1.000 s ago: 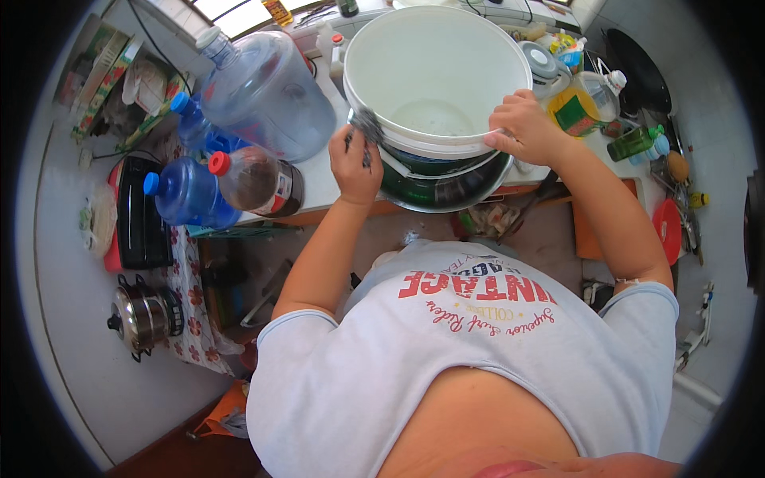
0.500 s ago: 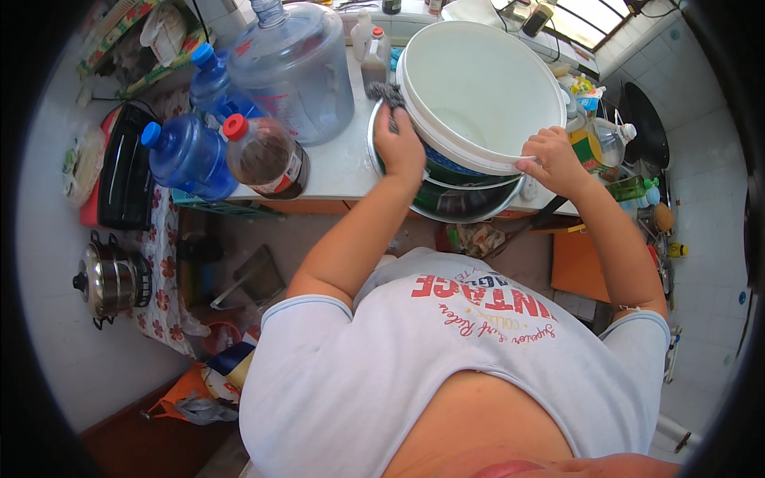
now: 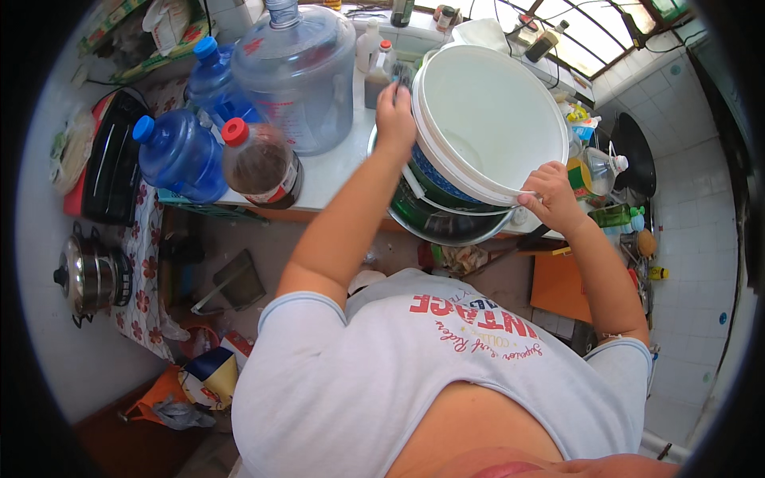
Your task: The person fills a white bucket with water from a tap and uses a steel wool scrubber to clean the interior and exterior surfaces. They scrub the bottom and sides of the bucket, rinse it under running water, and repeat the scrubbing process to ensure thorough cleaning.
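A big white bucket (image 3: 490, 119) leans tilted over a shiny metal basin (image 3: 454, 233) on the counter, its mouth turned up toward me. My right hand (image 3: 551, 193) is closed on the bucket's near right rim. Along the outside of the far left wall, my left hand (image 3: 395, 118) holds a grey scouring pad (image 3: 402, 74), slightly blurred. The pad is partly hidden by the fingers. A white wire handle hangs from the bucket, whose lower outside shows a blue and green print.
Left of the bucket stand a large clear water jug (image 3: 295, 88), a red-capped bottle of dark liquid (image 3: 261, 166) and blue water bottles (image 3: 182, 155). Two small bottles are behind my left hand. To the right are an oil jug (image 3: 598, 171) and a black wok (image 3: 635, 155).
My left hand has slid the scouring pad farther up and away along the bucket's outer left side. The bucket has shifted slightly in view; my right hand still grips the rim.
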Tool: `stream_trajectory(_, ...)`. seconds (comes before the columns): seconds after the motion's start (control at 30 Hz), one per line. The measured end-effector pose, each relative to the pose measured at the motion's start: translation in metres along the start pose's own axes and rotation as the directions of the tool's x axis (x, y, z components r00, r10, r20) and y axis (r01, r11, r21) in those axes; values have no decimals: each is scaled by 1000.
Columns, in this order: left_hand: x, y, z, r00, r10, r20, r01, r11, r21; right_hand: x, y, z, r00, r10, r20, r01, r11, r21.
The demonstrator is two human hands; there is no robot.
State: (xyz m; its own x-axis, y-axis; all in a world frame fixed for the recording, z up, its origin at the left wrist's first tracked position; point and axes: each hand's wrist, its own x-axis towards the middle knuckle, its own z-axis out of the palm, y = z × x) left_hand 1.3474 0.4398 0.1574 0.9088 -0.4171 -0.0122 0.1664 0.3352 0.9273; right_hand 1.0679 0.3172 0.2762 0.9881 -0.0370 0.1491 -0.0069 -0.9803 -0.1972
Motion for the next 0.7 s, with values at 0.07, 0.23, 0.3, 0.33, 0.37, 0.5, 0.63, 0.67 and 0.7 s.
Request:
stream_trajectory(0.07, 26, 14, 1, 982, -137, 130, 150, 984, -96, 0, 0, 2, 1000, 5, -3, -5, 1000, -19)
stream_trajectory(0.23, 24, 8, 9, 982, -145, 122, 172, 952, -252, 1, -2, 4, 999, 52, 16, -51, 998, -45)
stream_trajectory(0.3, 9, -8, -1, 997, -54, 56, 65, 971, -230, 3, -7, 5, 999, 54, 0, -54, 997, -60)
stream_trajectory(0.33, 0, -18, -7, 1000, -6, 23, 11, 977, -215, 3, -6, 6, 999, 51, -4, -52, 996, -69)
stream_trajectory(0.37, -22, -5, -2, 1000, -1, 31, 9, 972, -234, -2, -5, 6, 998, 63, -9, -64, 995, -78)
stream_trajectory(0.5, -73, 3, -2, 952, 306, -27, -290, 923, 252, -1, -6, 6, 998, 64, -20, -65, 994, -86)
stream_trajectory(0.63, -116, 0, -4, 915, 402, 35, -385, 845, 370, -3, -3, 7, 998, 53, -26, -55, 995, -82)
stream_trajectory(0.67, -123, -2, -5, 902, 426, 63, -417, 827, 377, -3, -2, 8, 998, 49, -30, -52, 995, -82)
stream_trajectory(0.7, -130, -4, -6, 889, 449, 92, -448, 809, 381, -3, -3, 7, 998, 58, -19, -60, 995, -75)
